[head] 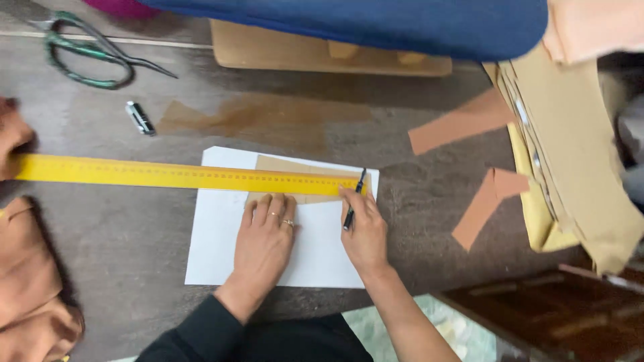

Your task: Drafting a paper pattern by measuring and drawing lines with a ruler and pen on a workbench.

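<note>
A white sheet of paper (221, 228) lies on the brown table with a tan cardboard piece (282, 164) on its upper part. A long yellow ruler (134, 173) crosses both. My left hand (265, 238) presses flat on the paper and cardboard just below the ruler, fingers apart. My right hand (365, 231) grips a black pen (355, 198), its tip touching the ruler's right end.
Green-handled scissors (80, 50) lie at the top left and a small black-and-silver object (139, 117) beside them. Brown paper strips (463, 121) (486, 204) lie to the right. Stacked tan pattern sheets (577, 147) fill the right edge; brown fabric (30, 281) sits left.
</note>
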